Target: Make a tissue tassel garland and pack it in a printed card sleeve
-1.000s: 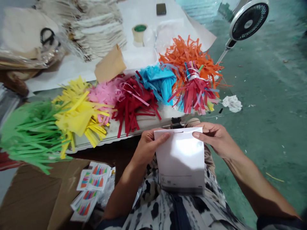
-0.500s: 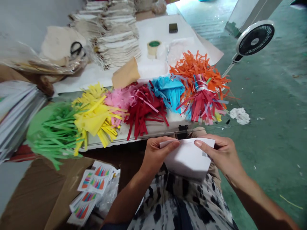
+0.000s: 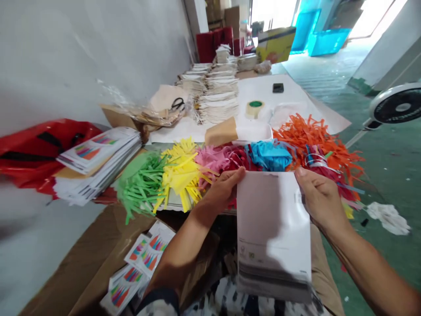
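Note:
A white printed envelope hangs upright between my two hands, above my lap. My left hand pinches its top left corner, and my right hand grips the top right corner. Behind it, bundles of cut paper strips line the table's front edge: green, yellow, pink, dark red, partly hidden by my left hand and the envelope, blue and orange. A mixed-colour bundle tied with white bands is just beyond my right hand.
Stacks of pale bags, a tape roll and scissors lie on the table. Printed envelopes are piled at the left, more in a box below. A fan stands right.
The view has tilted up and turned left. The envelope, tilted and foreshortened before, now hangs full length facing me, with my hands raised and farther apart at its top corners.

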